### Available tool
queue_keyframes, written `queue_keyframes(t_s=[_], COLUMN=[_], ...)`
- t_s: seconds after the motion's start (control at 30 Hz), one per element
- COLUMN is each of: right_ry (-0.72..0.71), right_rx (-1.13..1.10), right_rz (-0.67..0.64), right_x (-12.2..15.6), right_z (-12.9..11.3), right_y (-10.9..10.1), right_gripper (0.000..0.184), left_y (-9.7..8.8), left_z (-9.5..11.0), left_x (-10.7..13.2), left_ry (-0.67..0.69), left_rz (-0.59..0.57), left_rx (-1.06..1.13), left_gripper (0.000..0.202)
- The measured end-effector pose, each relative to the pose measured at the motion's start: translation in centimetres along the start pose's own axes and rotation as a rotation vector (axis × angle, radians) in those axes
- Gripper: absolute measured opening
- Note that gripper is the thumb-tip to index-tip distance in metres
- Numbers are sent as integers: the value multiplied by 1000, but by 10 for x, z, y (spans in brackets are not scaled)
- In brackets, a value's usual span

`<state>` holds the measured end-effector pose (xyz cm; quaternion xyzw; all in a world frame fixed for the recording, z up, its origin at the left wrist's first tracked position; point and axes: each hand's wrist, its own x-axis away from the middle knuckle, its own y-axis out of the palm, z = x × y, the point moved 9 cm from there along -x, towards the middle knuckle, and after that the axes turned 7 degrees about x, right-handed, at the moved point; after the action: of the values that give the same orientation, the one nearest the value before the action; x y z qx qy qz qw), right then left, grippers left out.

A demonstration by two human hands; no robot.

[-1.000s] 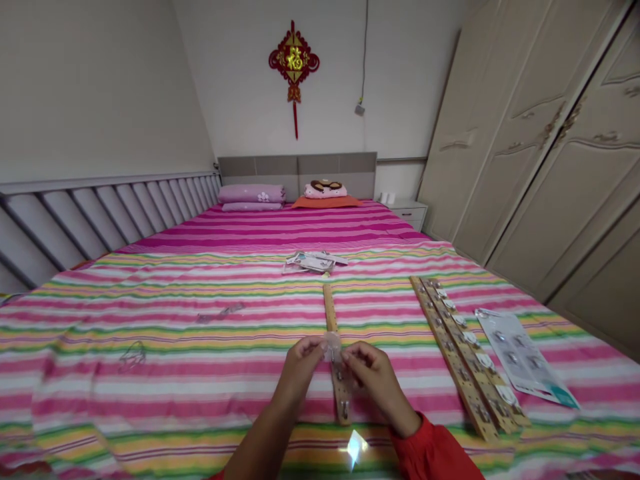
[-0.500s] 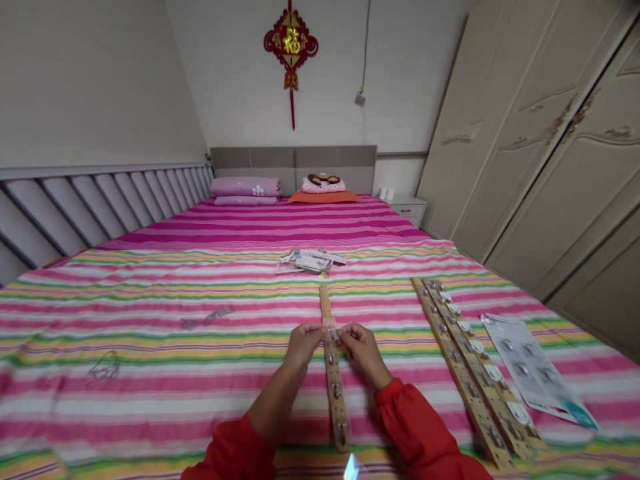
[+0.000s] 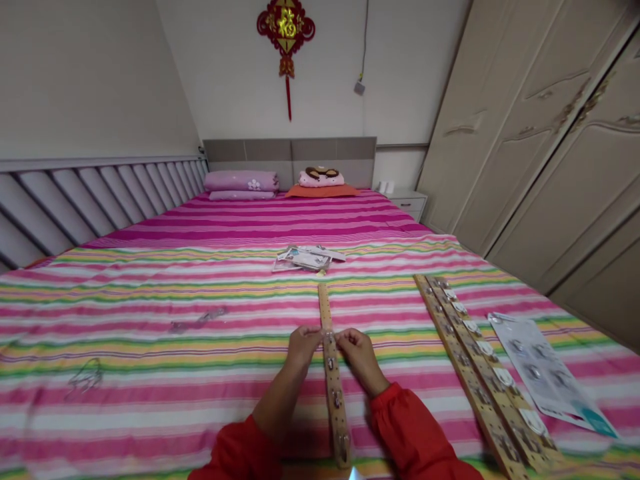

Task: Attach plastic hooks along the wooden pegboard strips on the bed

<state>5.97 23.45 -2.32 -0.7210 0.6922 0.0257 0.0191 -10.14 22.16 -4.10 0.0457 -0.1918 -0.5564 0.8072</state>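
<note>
A narrow wooden strip with rows of small holes lies lengthwise on the bed in front of me. Several small shiny metal fittings sit along its near half. My left hand is at the strip's left edge, its thumb and fingers pinched together. From the right side, my right hand reaches in with a similar pinch. Between the two sets of fingertips, a small metal fitting rests on the strip; its details are too small to make out.
Two longer wooden strips with metal fittings and white oval pieces lie to the right. Beside them is a blister pack. Flat packages are piled beyond my strip. Clear plastic scraps and a thin clear loop lie left.
The pale, see-through patch over the strip between my fingers no longer shows; the metal fitting there is clearer. My right fingertips are slightly farther from the strip's middle. The view has shifted slightly.
</note>
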Motion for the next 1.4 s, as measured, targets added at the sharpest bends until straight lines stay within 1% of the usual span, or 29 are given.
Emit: queue_keyframes(t_s=[0.3, 0.63, 0.83, 0.97, 1.1, 1.23, 1.4], right_ry=[2, -12, -14, -2, 32, 55, 40], right_rx=[19, 76, 108, 97, 70, 48, 37], right_rz=[11, 28, 45, 45, 44, 24, 0], right_x=[0, -2, -2, -3, -6, -8, -4], right_z=[3, 8, 11, 15, 23, 25, 15], right_y=[0, -2, -3, -2, -3, -3, -1], right_gripper=[27, 26, 27, 28, 31, 36, 41], left_y=[-1, -1, -2, -3, -3, -1, 7], left_z=[-3, -3, -11, -18, -21, -18, -10], left_x=[-1, -2, -6, -13, -18, -17, -11], left_ry=[-13, 29, 37, 10, -21, -15, 15], left_rz=[25, 38, 47, 59, 47, 21, -22], left_rx=[-10, -42, -63, -67, -95, -103, -65], left_gripper=[25, 22, 21, 16, 13, 12, 21])
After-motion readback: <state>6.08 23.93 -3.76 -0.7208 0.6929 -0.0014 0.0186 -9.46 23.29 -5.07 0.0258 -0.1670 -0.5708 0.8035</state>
